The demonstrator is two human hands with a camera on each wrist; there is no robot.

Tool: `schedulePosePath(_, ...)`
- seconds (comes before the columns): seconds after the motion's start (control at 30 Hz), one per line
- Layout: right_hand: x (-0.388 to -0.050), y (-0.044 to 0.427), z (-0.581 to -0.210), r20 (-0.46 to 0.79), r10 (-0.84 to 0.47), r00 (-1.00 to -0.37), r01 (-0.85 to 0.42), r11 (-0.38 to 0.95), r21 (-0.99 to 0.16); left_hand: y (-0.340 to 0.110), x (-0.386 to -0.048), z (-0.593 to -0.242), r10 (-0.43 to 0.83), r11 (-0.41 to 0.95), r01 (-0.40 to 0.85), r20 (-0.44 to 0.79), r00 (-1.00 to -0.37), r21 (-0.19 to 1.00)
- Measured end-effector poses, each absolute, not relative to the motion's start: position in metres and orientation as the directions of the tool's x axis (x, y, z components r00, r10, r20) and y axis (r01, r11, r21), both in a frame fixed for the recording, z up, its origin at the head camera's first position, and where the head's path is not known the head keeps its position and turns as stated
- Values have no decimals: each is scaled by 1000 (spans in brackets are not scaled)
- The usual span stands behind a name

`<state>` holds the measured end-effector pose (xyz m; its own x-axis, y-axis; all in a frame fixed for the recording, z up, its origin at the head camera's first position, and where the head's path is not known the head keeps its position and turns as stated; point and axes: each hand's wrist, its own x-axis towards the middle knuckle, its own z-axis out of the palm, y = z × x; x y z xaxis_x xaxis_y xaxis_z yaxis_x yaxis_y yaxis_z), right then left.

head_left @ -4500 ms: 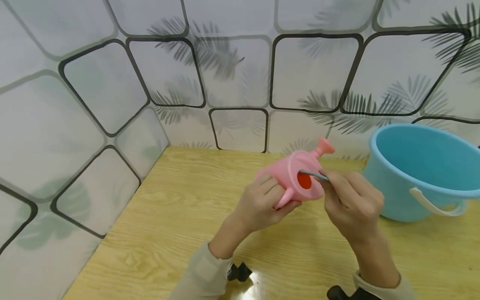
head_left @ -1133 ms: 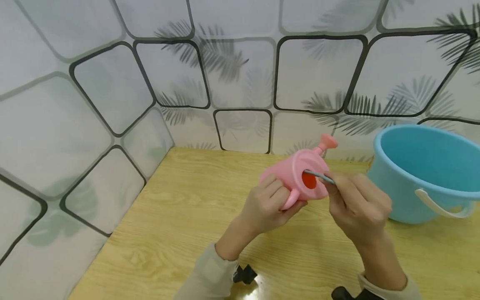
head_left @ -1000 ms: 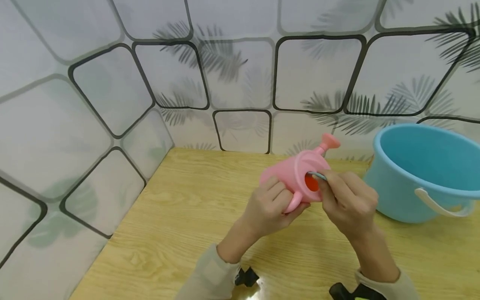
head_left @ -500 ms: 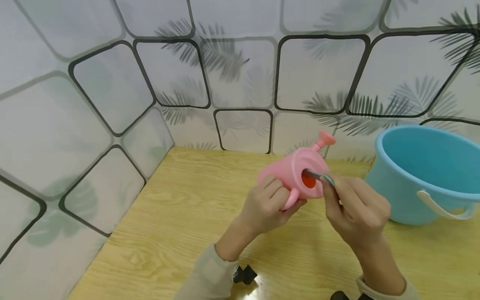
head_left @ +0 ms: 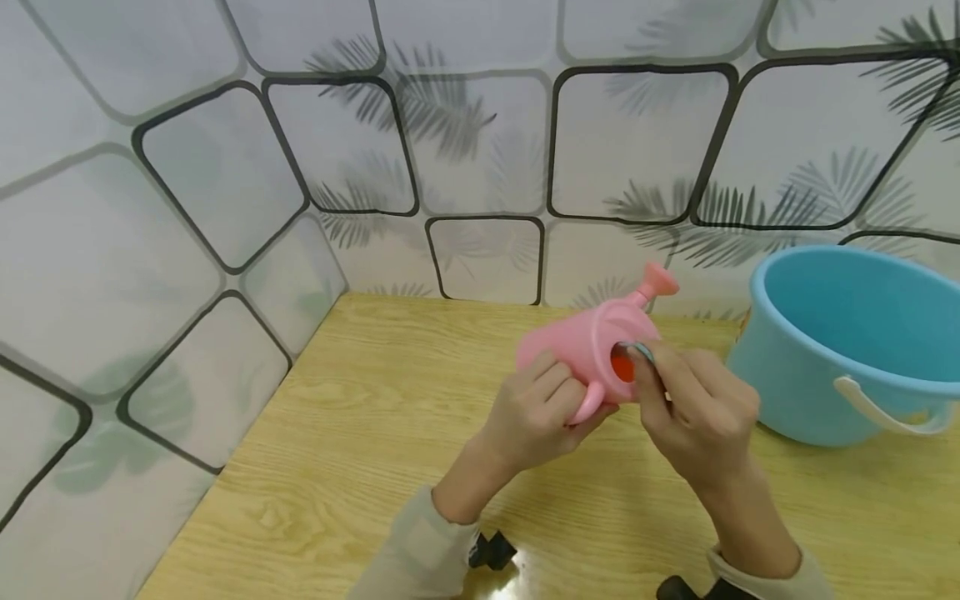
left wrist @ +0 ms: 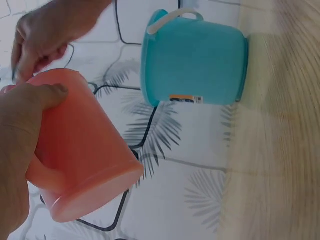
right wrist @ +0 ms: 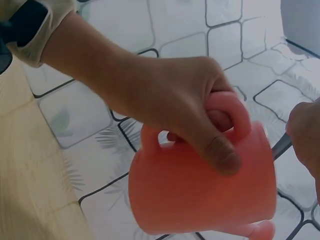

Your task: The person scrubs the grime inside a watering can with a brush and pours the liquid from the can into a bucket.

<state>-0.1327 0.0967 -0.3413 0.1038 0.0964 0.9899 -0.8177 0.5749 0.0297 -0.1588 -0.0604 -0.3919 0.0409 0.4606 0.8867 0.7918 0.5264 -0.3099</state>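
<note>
A pink toy watering can (head_left: 558, 340) is held tilted above the table, its round opening facing right and its spout pointing up to the right. My left hand (head_left: 532, 408) grips it by the handle, with the thumb lying on the body in the right wrist view. Between thumb and fingers, my right hand (head_left: 705, 408) pinches a slim grey-blue tool (head_left: 643, 352), whose far end is inside the opening and hidden. Orange-red shows within the can. The right wrist view also shows part of the tool's grey shaft (right wrist: 282, 146) beside the can's rim.
On the right of the wooden table (head_left: 360, 417) stands a light blue bucket (head_left: 795, 400) with a white handle (head_left: 873, 408), close to the right hand. A patterned wall covering (head_left: 480, 150) rises behind the table and along its left side.
Compared with half a second ago, the right hand has moved left, closer to the can, and the tool sits deeper in the opening. The left hand keeps its grip; the can has shifted slightly.
</note>
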Motion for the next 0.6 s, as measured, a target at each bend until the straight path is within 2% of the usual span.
schedulePosePath(0.1, -132, 97, -338, 987, 113, 116, -816, 577, 30, -61, -160, -389, 452, 534, 792, 891, 29, -297)
schedulePosePath(0.17, -131, 97, -339, 988, 112, 103, -819, 573, 20, -61, -160, -389, 446, 537, 791, 895, 28, -292)
schedulePosePath(0.3, -132, 101, -344, 998, 63, 26, -816, 577, -16, -62, -160, -389, 458, 529, 790, 888, 41, -310)
schedulePosePath(0.4, -132, 111, -348, 995, 46, -86, -794, 600, -96, -62, -160, -391, 472, 522, 793, 881, 39, -314)
schedulePosePath(0.6, -126, 131, -349, 921, 77, -382, -778, 511, -366, -62, -162, -395, 498, 510, 784, 865, 67, -355)
